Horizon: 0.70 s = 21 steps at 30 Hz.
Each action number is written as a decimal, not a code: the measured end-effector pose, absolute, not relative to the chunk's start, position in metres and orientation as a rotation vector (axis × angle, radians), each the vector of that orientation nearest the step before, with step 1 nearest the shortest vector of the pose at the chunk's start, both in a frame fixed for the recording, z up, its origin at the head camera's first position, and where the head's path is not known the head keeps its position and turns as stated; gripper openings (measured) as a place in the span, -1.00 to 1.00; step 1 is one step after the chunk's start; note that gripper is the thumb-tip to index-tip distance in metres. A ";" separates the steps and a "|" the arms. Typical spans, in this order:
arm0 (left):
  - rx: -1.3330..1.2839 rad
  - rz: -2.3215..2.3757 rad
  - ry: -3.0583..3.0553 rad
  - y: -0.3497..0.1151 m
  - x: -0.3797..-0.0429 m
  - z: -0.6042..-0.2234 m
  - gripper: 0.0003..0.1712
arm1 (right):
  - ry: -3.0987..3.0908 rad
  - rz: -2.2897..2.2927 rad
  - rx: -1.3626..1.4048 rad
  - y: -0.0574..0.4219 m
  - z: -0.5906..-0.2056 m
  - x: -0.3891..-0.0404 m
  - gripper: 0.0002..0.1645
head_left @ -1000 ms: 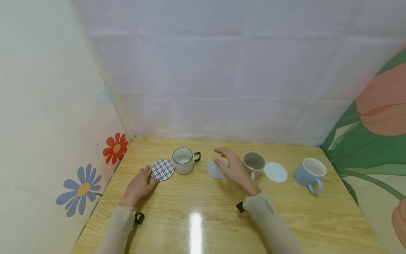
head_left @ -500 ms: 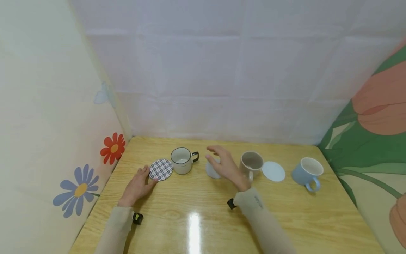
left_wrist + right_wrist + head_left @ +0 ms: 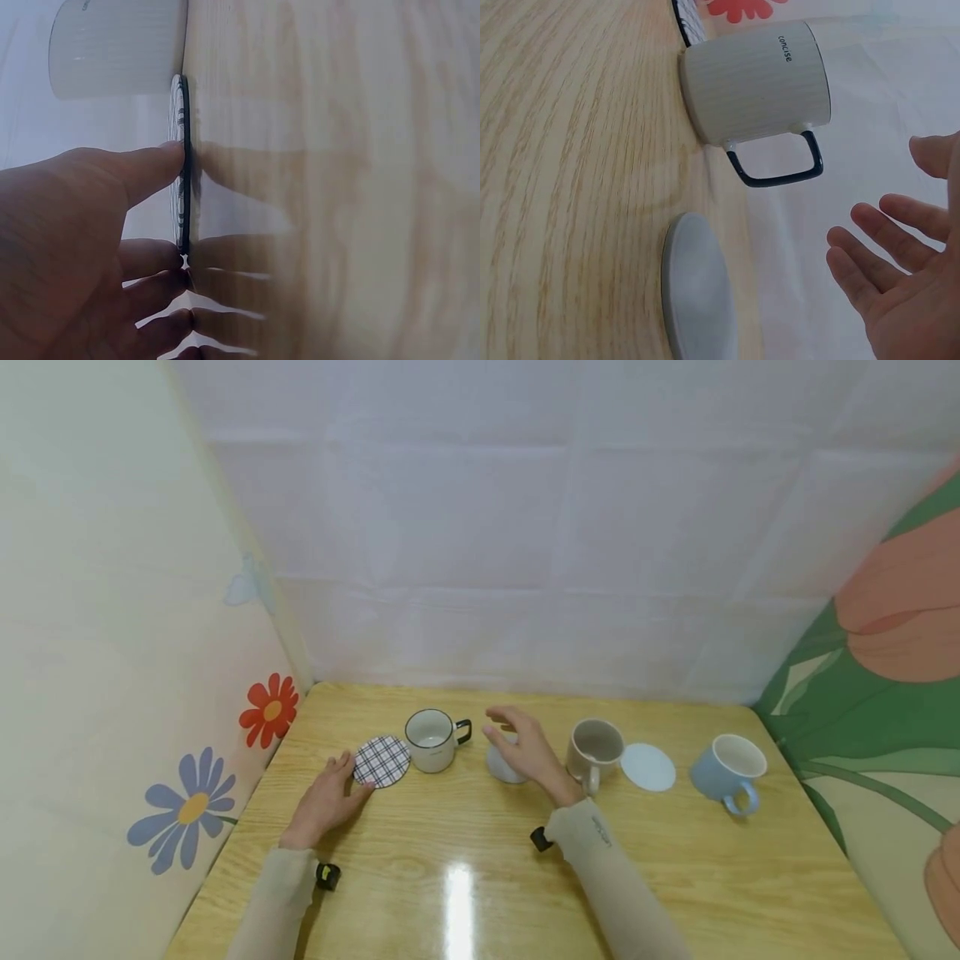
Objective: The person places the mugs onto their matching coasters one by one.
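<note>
My left hand rests at the left side of a round plaid coaster, thumb and index finger spread along its rim. The other fingertips touch the table in the left wrist view. Right beside the coaster stands a white mug with a dark rim and dark handle. My right hand hovers over a round grey coaster, fingers apart and holding nothing. It partly covers this coaster in the head view. In the right wrist view its fingertips point toward the mug, with a gap between.
Right of my right hand stands a grey-beige mug, its handle toward me. Past it lie a pale blue round coaster and a blue mug. The wooden table meets a white cloth backdrop and printed side panels.
My right hand has moved left a little, away from the grey-beige mug, and now hangs over the grey coaster. My left hand keeps its place at the plaid coaster.
</note>
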<state>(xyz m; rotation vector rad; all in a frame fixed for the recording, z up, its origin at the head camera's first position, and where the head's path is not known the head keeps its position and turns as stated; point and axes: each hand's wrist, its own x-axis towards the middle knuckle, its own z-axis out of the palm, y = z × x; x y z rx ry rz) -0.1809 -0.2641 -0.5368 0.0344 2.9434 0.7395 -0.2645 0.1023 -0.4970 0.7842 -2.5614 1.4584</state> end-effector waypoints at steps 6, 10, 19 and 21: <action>0.040 0.727 2.937 -0.264 -0.180 -0.534 -0.06 | -2.598 1.483 0.764 0.099 -0.499 -0.269 -0.46; 0.041 0.731 2.936 -0.263 -0.180 -0.533 -0.07 | -2.608 1.491 0.757 0.095 -0.498 -0.271 -0.47; 0.034 0.729 2.941 -0.261 -0.177 -0.530 -0.09 | -2.617 1.523 0.755 0.083 -0.499 -0.274 -0.45; 0.033 0.731 2.942 -0.261 -0.177 -0.530 -0.09 | -2.624 1.520 0.756 0.081 -0.499 -0.275 -0.45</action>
